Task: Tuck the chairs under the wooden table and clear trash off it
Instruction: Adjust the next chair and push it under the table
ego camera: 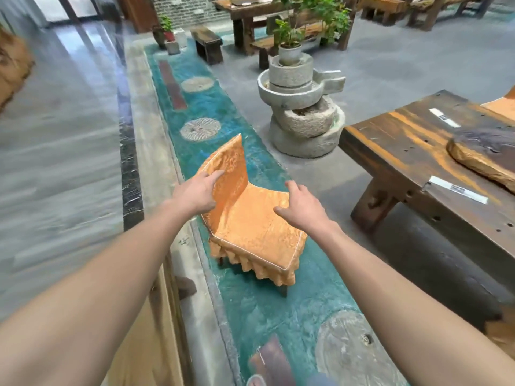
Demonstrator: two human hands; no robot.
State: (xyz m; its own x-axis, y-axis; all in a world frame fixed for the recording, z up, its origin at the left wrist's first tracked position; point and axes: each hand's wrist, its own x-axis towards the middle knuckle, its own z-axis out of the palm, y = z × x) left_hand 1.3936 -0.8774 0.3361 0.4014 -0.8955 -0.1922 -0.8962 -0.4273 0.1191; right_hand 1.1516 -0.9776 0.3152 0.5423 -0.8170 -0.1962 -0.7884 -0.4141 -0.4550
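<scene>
Clearly at the chair step, with nothing yet tucked. Reaching with both hands for the orange-covered chair [252,218], standing on the teal floor strip [278,307], well apart from the wooden table [404,151] off to the right. Left hand [195,192] against the upper edge of the chair back, fingers laid on the fabric, grip wide and not yet closed on anything. Right hand [302,206] over the far edge of the seat, fingers spread, grip equally wide; touching the fabric or just above it, cannot tell. Calls next for closing both grips, then turning and carrying or sliding the chair rightward toward the table edge. Left on the table for later: two white paper strips [457,190], likely the trash, beside a wooden slab [479,160].
</scene>
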